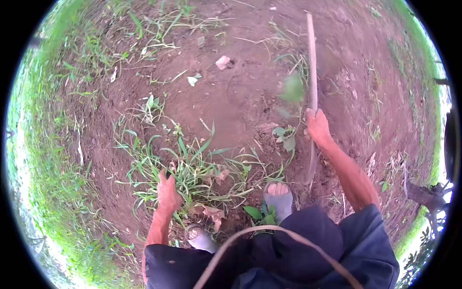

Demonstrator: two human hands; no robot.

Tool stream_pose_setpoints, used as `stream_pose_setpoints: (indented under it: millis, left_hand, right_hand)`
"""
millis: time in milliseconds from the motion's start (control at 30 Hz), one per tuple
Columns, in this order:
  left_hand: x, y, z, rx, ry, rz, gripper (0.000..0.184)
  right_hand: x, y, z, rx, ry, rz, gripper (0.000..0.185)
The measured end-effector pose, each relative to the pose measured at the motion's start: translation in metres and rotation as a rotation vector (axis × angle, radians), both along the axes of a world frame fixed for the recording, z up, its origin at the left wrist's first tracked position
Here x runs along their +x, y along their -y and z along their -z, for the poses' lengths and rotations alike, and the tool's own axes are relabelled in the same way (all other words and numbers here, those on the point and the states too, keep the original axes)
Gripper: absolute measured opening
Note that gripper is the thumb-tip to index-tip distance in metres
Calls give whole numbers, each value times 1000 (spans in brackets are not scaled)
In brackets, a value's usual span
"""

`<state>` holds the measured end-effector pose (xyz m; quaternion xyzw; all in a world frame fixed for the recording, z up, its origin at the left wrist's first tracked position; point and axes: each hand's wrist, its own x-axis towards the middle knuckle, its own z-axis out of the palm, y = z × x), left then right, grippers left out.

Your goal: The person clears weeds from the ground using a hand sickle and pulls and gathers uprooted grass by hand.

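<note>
My right hand (317, 126) is closed around a long wooden pole (313, 62), which runs nearly straight up and down in the view. The pole's lower end (311, 174) comes down to the soil beside my foot; its exact shape is blurred. At the left edge of a heap of green grass (192, 164), my left hand (169, 191) has its fingers curled in among the blades, partly hidden by them. Dry brown leaves (211, 216) lie in the heap's near side.
My feet (278, 200) stand on brown soil (216, 106). A leafy plant (262, 214) grows between them. Small weeds (150, 107) and a pale clod (223, 62) dot the ground ahead. Thicker grass (53, 178) lines the left, and a branch (426, 195) shows at the far right. A blurred green leaf (292, 89) is near the pole.
</note>
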<state>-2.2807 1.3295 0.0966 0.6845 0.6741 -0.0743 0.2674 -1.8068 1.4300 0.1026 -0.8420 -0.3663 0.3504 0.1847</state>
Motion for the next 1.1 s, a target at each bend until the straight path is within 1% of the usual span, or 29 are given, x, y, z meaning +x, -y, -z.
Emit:
stream_pose_setpoints:
  millis: [33, 67, 100, 133, 167, 200, 233, 267, 300, 367, 400, 433, 500, 533, 567, 633, 667, 700, 733, 767, 800, 833, 867, 900, 967, 1000, 1033, 1100]
  left_hand:
    - [6, -5, -4, -4, -10, 15, 47]
    - [10, -10, -9, -70, 31, -43, 48]
    - [13, -20, -13, -126, 75, -101, 48]
    - [4, -12, 6, 17, -10, 32, 50]
    - [8, -11, 4, 21, -14, 40, 50]
    - [13, -10, 2, 11, -35, 15, 51]
    - [20, -12, -1, 1, -56, -7, 53]
    - [25, -13, -5, -65, -53, -64, 54]
    - [29, -10, -7, -67, -59, -57, 54]
    - [36, 0, -4, -80, 19, -89, 52]
    - [33, 5, 1, -28, 180, -4, 51]
    - [40, 7, -3, -33, 175, -3, 51]
    - [64, 5, -18, -250, 228, -30, 48]
    - [77, 3, -27, -285, 235, -49, 46]
    - [78, 3, -20, -285, 232, -40, 46]
    - [74, 6, -3, -388, 237, -8, 44]
    - [84, -2, -13, -435, 273, 6, 43]
    - [94, -9, -24, -428, 264, 0, 43]
    - [101, -12, -36, -397, 240, 23, 39]
    - [108, -15, -50, -369, 213, 48, 35]
    - [116, -21, -70, -376, 181, 68, 39]
    - [126, -26, -90, -368, 171, 59, 39]
    - [136, -29, -111, -339, 226, 32, 39]
    - [146, -32, -132, -315, 284, 3, 40]
    - [161, -41, -172, -363, 274, -59, 41]
    - [161, -44, -180, -425, 193, -75, 43]
    - [161, -47, -188, -488, 111, -87, 44]
    - [157, -52, -191, -557, 61, -21, 44]
  right_hand:
    - [21, 14, 22, -1, 157, -111, 31]
    - [42, 27, 45, -1, 327, -210, 27]
    - [49, 56, 53, -90, 487, -538, 25]
    - [48, 91, 53, -177, 647, -872, 24]
    - [42, 126, 46, -141, 614, -957, 31]
    - [37, 159, 37, -105, 724, -1099, 27]
    - [34, 183, 29, -357, 421, -932, 21]
    - [38, 217, 18, -337, 507, -1231, 12]
    - [41, 244, 6, -460, 478, -1376, 17]
    - [51, 313, -15, -370, 419, -1313, 24]
    - [53, 342, -22, -272, 401, -1200, 25]
    - [54, 370, -30, -168, 376, -1091, 26]
    - [52, 390, -41, -518, -141, -306, 27]
    - [54, 370, -51, -518, -144, -298, 27]
    - [58, 324, -63, -378, -92, -427, 23]
    - [58, 225, -79, -333, -18, -570, 15]
    - [64, 194, -58, -410, -44, -499, 38]
    - [79, 173, -16, -91, 147, -865, 39]
    - [60, 106, -44, -208, -173, -259, 38]
    - [63, 72, -17, -53, -132, -323, 40]
    - [64, 37, -20, -35, -254, -267, 44]
    - [62, 10, -28, -70, -348, -200, 45]
    - [61, -7, -35, -108, -440, -140, 46]
    - [61, -11, -31, -111, -444, -159, 46]
    - [65, -4, -20, 98, -264, -163, 46]
    - [69, 6, -16, 71, -258, -171, 46]
    - [75, 19, -14, 88, -183, -128, 45]
    - [85, 53, -19, 88, -33, -96, 42]
